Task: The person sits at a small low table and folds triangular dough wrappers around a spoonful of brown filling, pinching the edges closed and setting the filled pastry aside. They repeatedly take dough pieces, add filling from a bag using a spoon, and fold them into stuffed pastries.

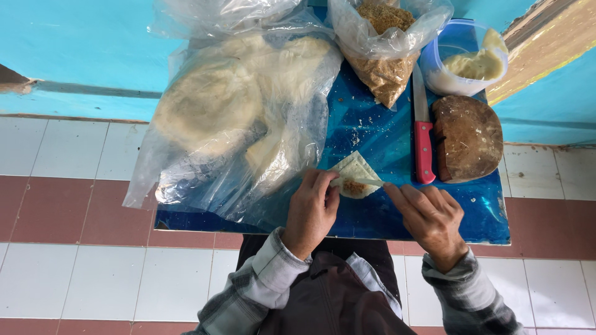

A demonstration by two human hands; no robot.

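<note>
I see my left hand (310, 211) with fingers pinching the folded pale dough wrapper with brown filling (354, 180) on the blue desk (385, 211). My right hand's (431, 220) fingers press its edge. The red-handled knife (423, 139) lies just beyond them.

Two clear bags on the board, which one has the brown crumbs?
The smaller bag at the top, left of the plastic tub. The large bag holds pale flat dough rounds instead.
</note>
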